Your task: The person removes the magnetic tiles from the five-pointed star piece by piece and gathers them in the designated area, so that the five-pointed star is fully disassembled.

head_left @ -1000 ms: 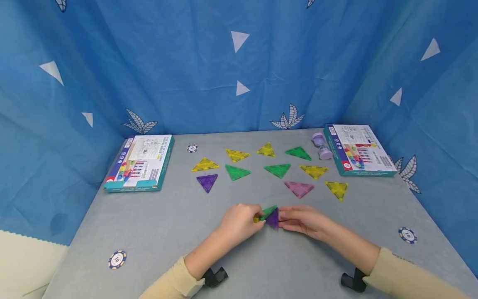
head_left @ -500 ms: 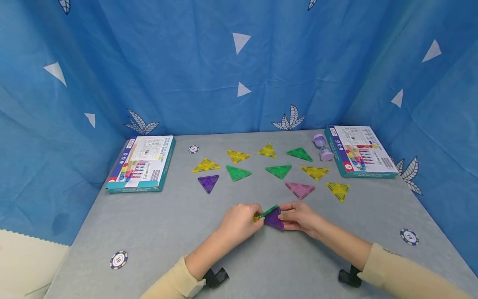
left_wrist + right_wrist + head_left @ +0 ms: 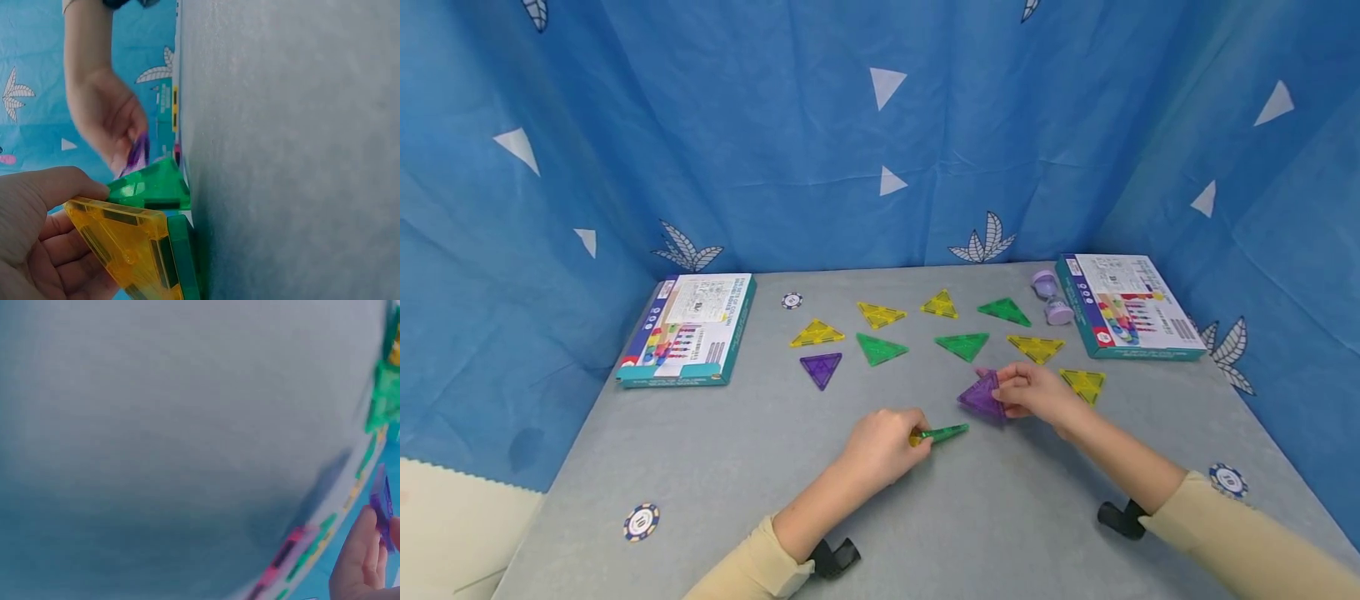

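My left hand (image 3: 891, 435) holds a joined group of triangular magnetic tiles just above the grey table. In the left wrist view a translucent yellow tile (image 3: 128, 247) leans against the thumb and fingers, a green tile (image 3: 153, 186) stands behind it, and another green tile (image 3: 184, 256) is low along the table side. My right hand (image 3: 1036, 392) pinches a purple triangular tile (image 3: 983, 395) between thumb and fingers, raised and apart from the group. That hand and tile nearly cover a pink tile (image 3: 282, 559) lying beneath them in the head view.
Loose yellow, green and purple tiles lie flat farther back, among them a purple tile (image 3: 822, 368) and a green tile (image 3: 962, 345). Two boxes (image 3: 688, 329) (image 3: 1131, 307) flank them. A lilac sand timer (image 3: 1052, 298) lies beside the right box. Poker chips (image 3: 642, 522) dot the table.
The right hand has pulled the purple tile away from the left hand's green and yellow tiles, moving it back and right over the pink tile. The left hand has stayed in place, its green tile tipping lower.
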The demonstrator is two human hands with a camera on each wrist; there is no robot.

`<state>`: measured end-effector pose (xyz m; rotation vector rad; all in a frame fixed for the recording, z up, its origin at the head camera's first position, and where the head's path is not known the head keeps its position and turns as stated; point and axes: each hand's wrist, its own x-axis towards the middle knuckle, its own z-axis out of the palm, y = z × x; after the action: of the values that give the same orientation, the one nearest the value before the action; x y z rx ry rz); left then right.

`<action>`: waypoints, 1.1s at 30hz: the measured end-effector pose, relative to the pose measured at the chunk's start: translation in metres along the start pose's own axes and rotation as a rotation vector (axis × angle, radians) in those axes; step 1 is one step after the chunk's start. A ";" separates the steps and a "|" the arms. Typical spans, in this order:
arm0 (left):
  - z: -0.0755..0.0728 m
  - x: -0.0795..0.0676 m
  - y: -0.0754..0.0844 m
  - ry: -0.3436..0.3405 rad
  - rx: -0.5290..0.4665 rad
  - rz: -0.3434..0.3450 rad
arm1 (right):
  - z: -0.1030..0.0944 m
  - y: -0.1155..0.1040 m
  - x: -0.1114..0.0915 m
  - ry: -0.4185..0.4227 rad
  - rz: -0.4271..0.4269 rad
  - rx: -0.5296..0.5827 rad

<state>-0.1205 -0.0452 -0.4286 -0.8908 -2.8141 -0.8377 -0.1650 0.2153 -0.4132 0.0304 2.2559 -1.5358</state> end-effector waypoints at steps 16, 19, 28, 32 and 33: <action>-0.001 0.002 0.003 -0.056 0.027 -0.020 | 0.078 -0.019 0.071 0.000 0.153 0.280; -0.001 0.002 0.003 -0.059 0.022 -0.024 | 0.082 -0.018 0.073 0.002 0.158 0.266; -0.001 0.002 0.002 -0.061 0.017 -0.021 | 0.079 -0.017 0.070 0.034 0.119 0.175; -0.002 0.002 0.002 -0.055 0.013 -0.015 | 0.072 -0.014 0.063 0.034 0.066 0.107; -0.002 0.002 0.003 -0.052 0.013 -0.013 | 0.069 -0.014 0.061 0.034 0.046 0.088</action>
<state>-0.1206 -0.0436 -0.4254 -0.9061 -2.8696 -0.8079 -0.2016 0.1354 -0.4433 0.1338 2.1961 -1.6207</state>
